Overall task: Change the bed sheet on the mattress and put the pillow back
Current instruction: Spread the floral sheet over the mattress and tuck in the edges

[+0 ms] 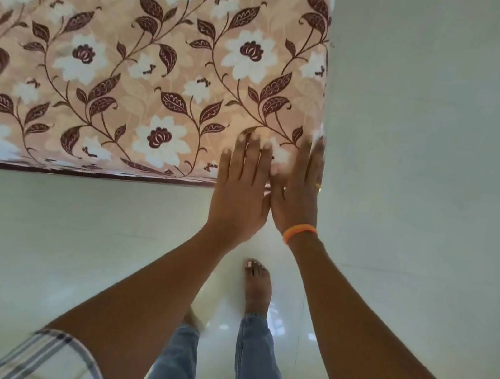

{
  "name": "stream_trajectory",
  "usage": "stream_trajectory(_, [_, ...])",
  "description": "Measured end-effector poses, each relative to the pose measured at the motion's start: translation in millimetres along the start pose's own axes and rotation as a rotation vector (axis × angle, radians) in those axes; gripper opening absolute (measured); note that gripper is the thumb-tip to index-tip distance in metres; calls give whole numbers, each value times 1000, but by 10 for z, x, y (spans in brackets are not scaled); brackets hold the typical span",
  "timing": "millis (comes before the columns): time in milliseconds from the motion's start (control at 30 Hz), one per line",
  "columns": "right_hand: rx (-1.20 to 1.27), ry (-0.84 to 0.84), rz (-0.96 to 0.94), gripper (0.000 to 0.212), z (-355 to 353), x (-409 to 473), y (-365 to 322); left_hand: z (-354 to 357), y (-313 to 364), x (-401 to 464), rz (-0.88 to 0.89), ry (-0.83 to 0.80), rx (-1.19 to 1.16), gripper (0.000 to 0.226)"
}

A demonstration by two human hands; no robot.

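A peach bed sheet (137,66) with white flowers and dark brown leaves covers the mattress, which fills the upper left of the head view. Its near right corner lies under my hands. My left hand (241,184) lies flat on that corner with straight fingers spread. My right hand (299,187), with an orange band on the wrist and a ring, rests beside it along the sheet's right edge, fingers straight. Both hands touch the sheet and hold nothing. No pillow is in view.
Pale glossy floor tiles (444,154) stretch to the right of the mattress and in front of it. My bare foot (256,288) and jeans legs stand on the floor just below the mattress corner.
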State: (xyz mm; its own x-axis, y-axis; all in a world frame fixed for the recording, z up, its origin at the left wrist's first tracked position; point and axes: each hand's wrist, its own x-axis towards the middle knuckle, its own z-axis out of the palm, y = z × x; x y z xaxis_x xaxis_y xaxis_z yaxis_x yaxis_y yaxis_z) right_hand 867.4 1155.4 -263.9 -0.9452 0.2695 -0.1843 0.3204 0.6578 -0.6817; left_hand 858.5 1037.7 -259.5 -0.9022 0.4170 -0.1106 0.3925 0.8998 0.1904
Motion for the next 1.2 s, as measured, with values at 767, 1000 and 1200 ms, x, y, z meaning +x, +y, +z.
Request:
stream_trajectory(767, [-133,-430,194,26,-1436,975,-1638,-1991,-61,448,-764,94,-691,41])
stream_trajectory(1000, [-448,-663,-138,33,-1026,1895,-1863,-1638,-446,1174,-878,157,-629,38])
stream_trajectory(1200, [-778,-627,-679,46,-544,2927,-1784,-1119,-616,1974,-898,103,-528,52])
